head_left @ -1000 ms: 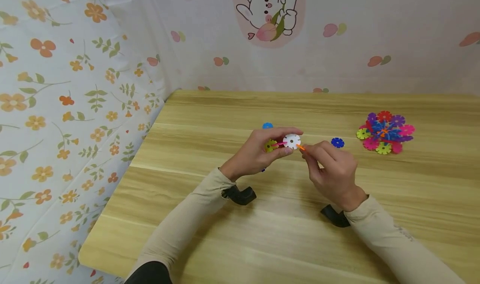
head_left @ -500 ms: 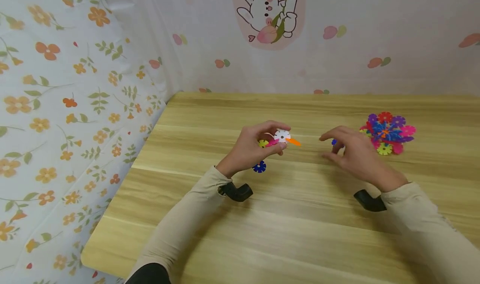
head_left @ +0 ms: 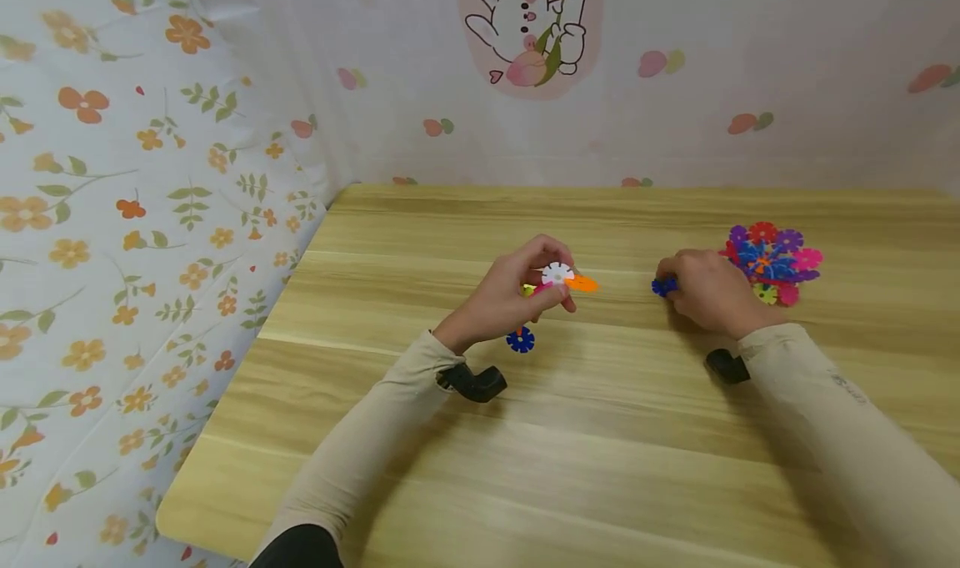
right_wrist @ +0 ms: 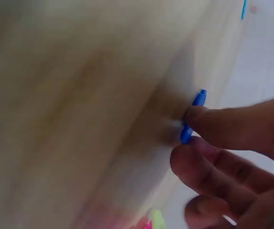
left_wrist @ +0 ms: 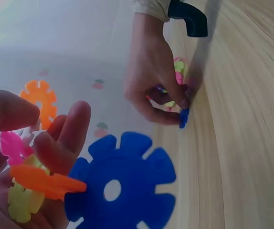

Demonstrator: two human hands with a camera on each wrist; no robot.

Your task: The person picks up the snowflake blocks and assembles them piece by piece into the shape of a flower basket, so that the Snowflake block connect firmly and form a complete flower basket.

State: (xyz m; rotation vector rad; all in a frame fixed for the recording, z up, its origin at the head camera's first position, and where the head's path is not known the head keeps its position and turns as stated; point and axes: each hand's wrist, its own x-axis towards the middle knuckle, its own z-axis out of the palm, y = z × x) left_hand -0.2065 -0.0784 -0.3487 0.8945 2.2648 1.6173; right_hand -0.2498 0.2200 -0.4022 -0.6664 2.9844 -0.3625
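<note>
My left hand (head_left: pixel 513 289) holds a small chain of notched interlocking discs raised over the table, thumb and fingers at the white disc (head_left: pixel 557 274). An orange disc (head_left: pixel 582 283) sticks out to the right of the white one. Pink (left_wrist: pixel 14 147) and yellow (left_wrist: pixel 23 202) discs lie against the palm. At the chain's lower end, another orange disc (left_wrist: pixel 46 181) slots into a dark blue disc (left_wrist: pixel 127 176). My right hand (head_left: pixel 708 291) pinches a separate blue disc (right_wrist: pixel 199 98) at the tabletop, thumb on one face and fingertips on the other.
A multicoloured flower-like cluster of joined discs (head_left: pixel 772 259) stands on the wooden table (head_left: pixel 570 468) just right of my right hand. A thin light-blue piece (right_wrist: pixel 244 9) shows at the right wrist view's top. Printed cloth (head_left: pixel 420 67) hangs behind the table.
My right hand has let go of the orange disc, moved right, and taken hold of the loose blue disc. My left hand, still holding the chain, has shifted slightly left.
</note>
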